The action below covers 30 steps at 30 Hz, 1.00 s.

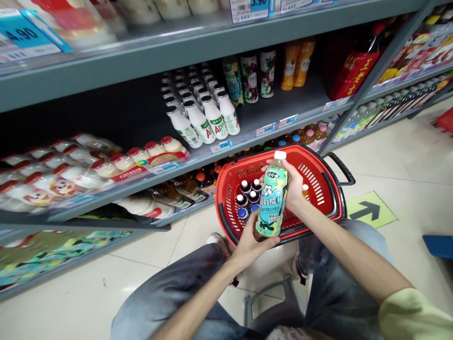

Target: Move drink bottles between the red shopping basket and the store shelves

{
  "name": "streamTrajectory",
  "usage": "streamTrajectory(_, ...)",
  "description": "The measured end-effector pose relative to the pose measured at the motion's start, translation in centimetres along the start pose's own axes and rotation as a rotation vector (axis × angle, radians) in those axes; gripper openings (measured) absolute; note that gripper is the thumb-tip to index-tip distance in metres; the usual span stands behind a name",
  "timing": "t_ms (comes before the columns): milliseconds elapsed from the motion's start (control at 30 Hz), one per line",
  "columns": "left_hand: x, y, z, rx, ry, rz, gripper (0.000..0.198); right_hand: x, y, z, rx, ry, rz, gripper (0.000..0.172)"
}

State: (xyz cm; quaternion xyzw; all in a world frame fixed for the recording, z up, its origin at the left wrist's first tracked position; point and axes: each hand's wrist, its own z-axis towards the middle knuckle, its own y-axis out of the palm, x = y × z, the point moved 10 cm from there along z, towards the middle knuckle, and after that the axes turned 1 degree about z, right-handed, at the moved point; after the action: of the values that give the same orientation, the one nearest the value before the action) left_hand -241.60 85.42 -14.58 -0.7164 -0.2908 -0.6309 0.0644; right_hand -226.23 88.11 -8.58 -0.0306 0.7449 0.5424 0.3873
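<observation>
A green-labelled juice bottle (272, 198) with a white cap is held between both hands above the red shopping basket (233, 171). My left hand (251, 241) closes round the bottle's base, thumb across the bottom. Near the top, my right hand (293, 184) grips its right side and back, with fingertips partly hidden behind it. Inside the basket stand several dark bottles with white caps (253, 196) and bottles with blue caps (243, 214). An orange-capped bottle (305, 190) shows just right of my right hand.
Ahead, a grey shelf (283, 111) carries white milk-drink bottles (212, 118), a green bottle (233, 81), grape-pictured bottles (249, 79) and orange bottles (296, 65). Red-capped bottles (67, 174) lie at the left. A grey stool (276, 307) is beneath me; a floor arrow sign (371, 209) lies right.
</observation>
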Motion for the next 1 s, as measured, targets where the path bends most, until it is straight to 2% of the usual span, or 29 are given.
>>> streamTrajectory(133,0.3,0.1,-0.1,-0.014,0.004,0.002,0.079,-0.1,0.1,-0.1,0.002,0.003,0.0,0.035)
streamTrajectory(267,-0.9,0.0,-0.7,-0.07,-0.071,-0.052,0.082,-0.3,0.7,-0.3,-0.023,0.042,0.002,0.031)
streamTrajectory(333,-1.6,0.4,-1.1,-0.114,-0.1,-0.146,0.081,-0.2,1.1,-0.4,-0.053,0.071,0.005,0.029)
streamTrajectory(500,-1.6,1.9,-1.6,-0.217,-0.164,-0.495,0.063,-0.2,1.3,-0.3,-0.082,0.097,0.035,0.026)
streamTrajectory(667,-1.7,2.0,-1.7,-0.205,-0.329,-0.766,0.067,-0.9,0.8,-0.2,-0.04,0.055,0.028,0.022)
streamTrajectory(833,-2.9,2.1,-1.9,-0.215,-0.401,-0.75,0.068,-0.8,1.3,-0.6,-0.047,0.085,-0.033,0.026)
streamTrajectory(1000,-3.3,2.0,-1.8,-0.116,-0.433,-0.774,0.065,-0.8,1.3,-0.7,-0.041,0.087,-0.043,0.028)
